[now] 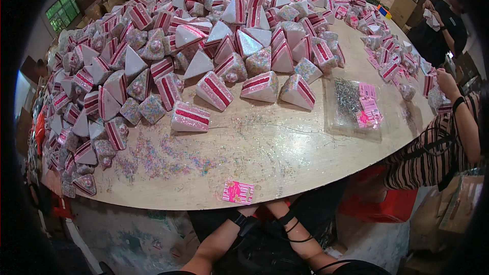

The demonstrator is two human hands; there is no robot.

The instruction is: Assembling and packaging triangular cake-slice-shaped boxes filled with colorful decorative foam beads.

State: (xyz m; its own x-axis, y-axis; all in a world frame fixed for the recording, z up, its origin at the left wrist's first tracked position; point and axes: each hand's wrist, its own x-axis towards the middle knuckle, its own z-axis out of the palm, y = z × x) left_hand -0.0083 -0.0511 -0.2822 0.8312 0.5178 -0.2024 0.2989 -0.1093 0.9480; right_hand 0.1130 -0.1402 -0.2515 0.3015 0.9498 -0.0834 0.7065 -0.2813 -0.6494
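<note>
Both of my hands are at the table's near edge, close together and low. My left hand (248, 210) shows only its back near the wrist, and its fingers are hidden. Beside it, my right hand (277, 207) also has its fingers out of sight, so what either holds cannot be made out. Just above them a small pink and white striped card (238, 192) lies flat on the table (285, 173). The closest cake-slice ornament (190, 117), white with pink layers, rests farther in. More slices, such as one at the centre (260, 87), lie behind it.
A big heap of cake-slice ornaments (198, 35) covers the far and left table. A clear plastic tray (351, 128) holds metal pieces (347, 97) and pink cards (369, 106). Loose glitter (168, 155) is scattered about. Co-workers sit at right and far side; a red stool (379, 204) stands below.
</note>
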